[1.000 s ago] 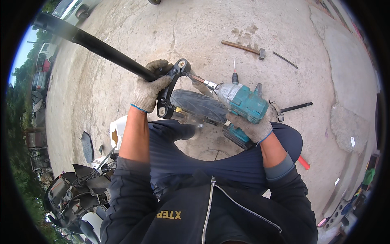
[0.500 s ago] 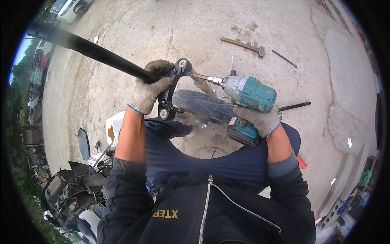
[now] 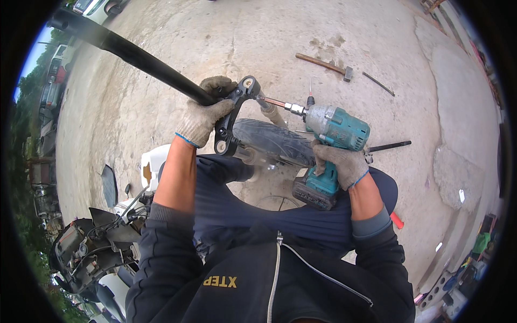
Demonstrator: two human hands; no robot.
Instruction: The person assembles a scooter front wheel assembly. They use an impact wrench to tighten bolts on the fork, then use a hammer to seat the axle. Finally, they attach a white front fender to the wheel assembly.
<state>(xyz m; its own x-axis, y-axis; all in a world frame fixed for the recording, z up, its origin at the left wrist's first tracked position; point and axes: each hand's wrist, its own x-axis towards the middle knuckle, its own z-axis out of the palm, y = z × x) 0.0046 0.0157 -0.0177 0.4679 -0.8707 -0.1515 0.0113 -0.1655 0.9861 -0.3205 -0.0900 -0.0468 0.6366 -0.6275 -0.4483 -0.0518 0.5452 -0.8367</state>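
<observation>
My left hand [image 3: 202, 116], in a knitted work glove, is wrapped round a black fork clamp [image 3: 230, 119] where its long black stem tube [image 3: 156, 72] begins. The tube slants up to the far left. In my gloved right hand [image 3: 344, 163] is a teal cordless impact wrench [image 3: 339, 128] with its battery at the bottom. A socket and a copper-coloured extension [image 3: 276, 102] point from the wrench to the clamp's far end; whether the tip is seated on a bolt is hard to make out. Fork legs [image 3: 272, 114] and a black tyre [image 3: 274, 141] lie beyond the clamp, between my knees.
A wooden-handled hammer [image 3: 323, 63], a thin rod [image 3: 378, 84] and a screwdriver [image 3: 311, 99] lie on the concrete floor. A dark bar [image 3: 390, 146] is beside the wrench. At the left stands a partly stripped scooter [image 3: 91, 247] with a white panel [image 3: 152, 168].
The clamp, tube and left hand have shifted slightly right. The wrench has turned a little in my right hand, its battery end swinging left and nearer to me.
</observation>
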